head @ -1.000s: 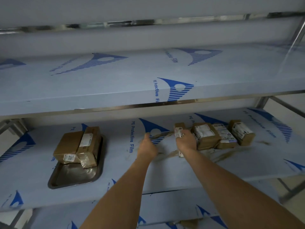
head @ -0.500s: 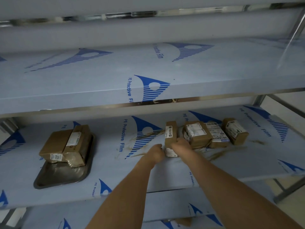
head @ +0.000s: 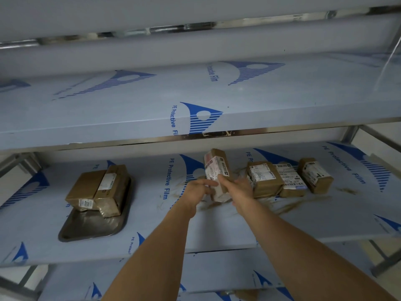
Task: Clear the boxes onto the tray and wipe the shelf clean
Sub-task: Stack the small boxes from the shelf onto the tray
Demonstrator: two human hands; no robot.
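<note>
Both hands hold one brown labelled box [head: 217, 168] raised on end above the middle shelf [head: 217, 227]. My left hand [head: 198, 191] grips its left side and my right hand [head: 237, 190] grips its right side, thumb across the front. Three more brown boxes [head: 288, 178] lie in a row on the shelf just to the right. A metal tray [head: 91, 228] sits at the left of the shelf with two brown boxes [head: 98, 193] stacked at its far end. Brown dirt smears [head: 299, 204] streak the shelf around and under the boxes.
The upper shelf [head: 195, 118] overhangs close above the working space, its metal front edge just over the held box. A lower shelf [head: 217, 276] shows below. Steel frame posts [head: 349, 135] stand at the right and left ends. All shelves wear blue protective film.
The box has been lifted off the shelf and stood up higher. My left hand came from the bare shelf onto its left side, joining the right hand.
</note>
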